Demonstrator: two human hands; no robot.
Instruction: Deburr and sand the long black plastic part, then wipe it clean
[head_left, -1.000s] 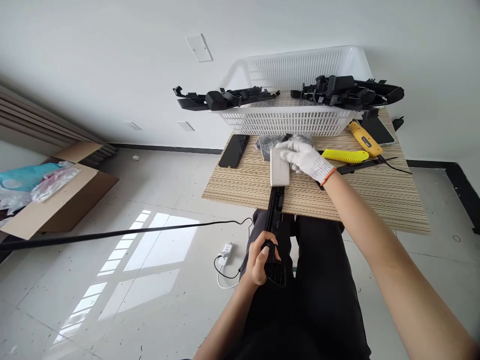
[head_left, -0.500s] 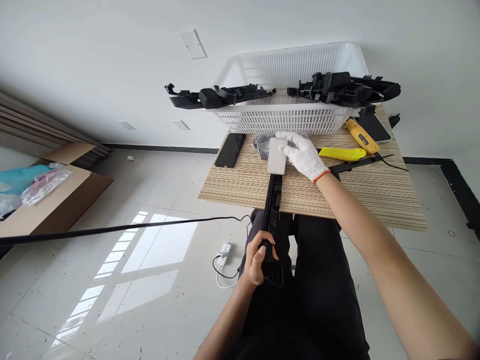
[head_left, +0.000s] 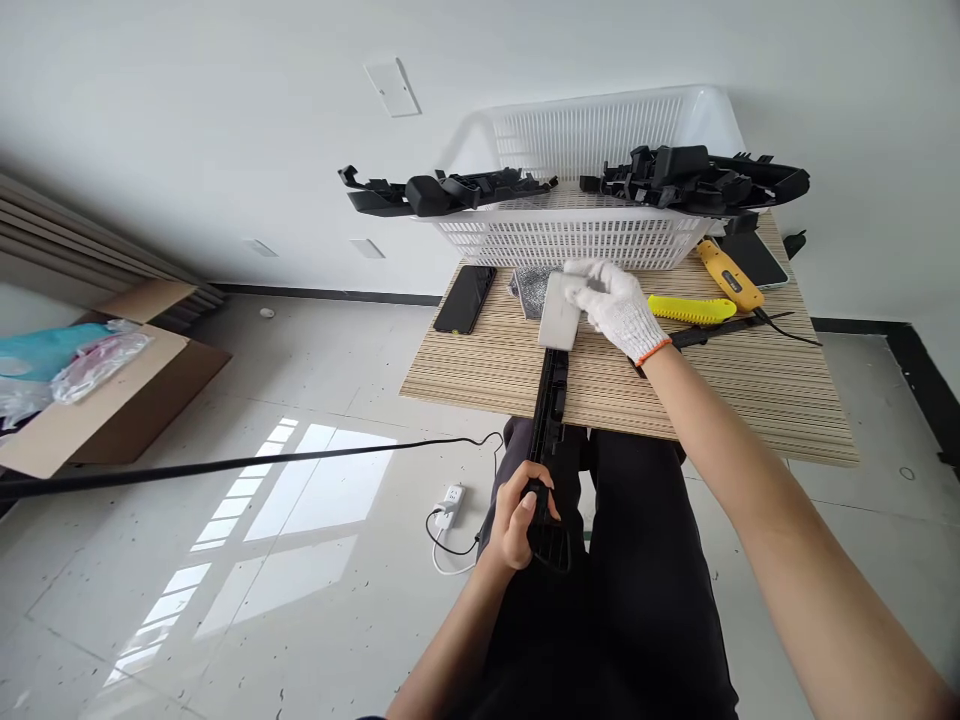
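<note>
A: What's in hand rn?

B: Long black plastic strip (head_left: 550, 420), centre of frame, running from my lap up onto the front edge of the table (head_left: 757, 400). My left hand (head_left: 519, 520), bare, is clenched round its near end, lower centre, over my dark trousers.

A: And the other hand?

B: Right hand (head_left: 616, 305), white knit glove w/ orange cuff, is upper centre, fingers curled over a grey-white block (head_left: 559, 312). Block sits on the far end of the strip, pressed flat against it. Can't tell if the strip goes on past the block.

A: What's around that?

B: Just behind the block, a grey speckled pad (head_left: 534, 285), partly hidden. Left of it a black phone (head_left: 466, 298) lying flat. Right of my glove, a yellow utility knife (head_left: 691, 310), then a yellow-handled tool (head_left: 729, 276) w/ a black cord trailing right, and a thin black bar (head_left: 720, 331) under the knife.

A: Farther back?

B: White slatted basket (head_left: 577, 240) at the table's far edge, against the wall. Two black plastic parts on it: one (head_left: 442, 192) sticking out left, one (head_left: 697, 180) out right. Dark tablet-like thing (head_left: 751, 258) by its right corner.

A: Floor?

B: Glossy tile. White power strip (head_left: 450, 500) near my knee, black cable (head_left: 225, 466) running left. Cardboard box (head_left: 112, 400) w/ plastic bags at the left edge.
</note>
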